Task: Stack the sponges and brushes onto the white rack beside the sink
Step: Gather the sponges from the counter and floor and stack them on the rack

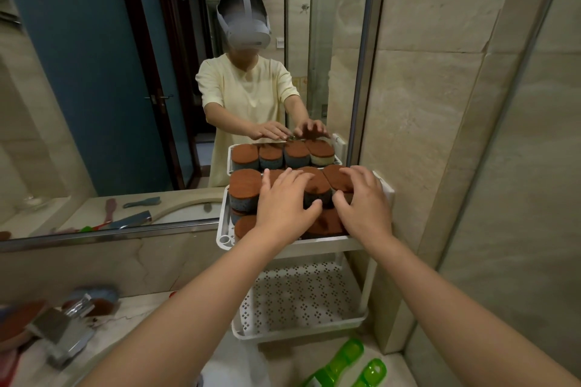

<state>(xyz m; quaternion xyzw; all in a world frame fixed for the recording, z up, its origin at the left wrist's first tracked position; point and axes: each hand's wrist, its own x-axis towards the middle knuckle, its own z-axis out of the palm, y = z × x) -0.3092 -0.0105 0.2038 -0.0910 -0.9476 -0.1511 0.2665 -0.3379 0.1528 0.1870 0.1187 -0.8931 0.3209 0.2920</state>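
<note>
On the upper shelf of the white plastic rack [224, 223], the left hand [284, 207] lies palm down over the oval sponges [245, 184], which have rust-brown scouring tops and grey-blue bodies. Its fingers are stretched and a little spread across the sponge tops, and its thumb touches the front side of the middle sponge [317, 190]. The right hand [366, 204] is just beside it, apart from it, with only this middle sponge between the two thumbs. The right fingers are bent over the top of the rightmost sponge [338, 181] and the thumb rests on its front; I cannot tell if this hand grips the sponge or only presses on it.

The sponges fill the upper shelf in close rows, at the left in a stack of two layers, and more of them lie flat at the front under the wrists. The lower shelf [298, 298] of the rack is a white perforated tray, and nothing shows in the part that is visible.

The rack stands against a large wall mirror [94, 72], which repeats the sponges and both hands. Before the rack, on the beige stone counter [151, 317], two translucent green brushes [341, 358] lie near the lower edge. At the left stands a chrome faucet [59, 328], with some blurred brown and blue sponges [94, 302] behind it.
</note>
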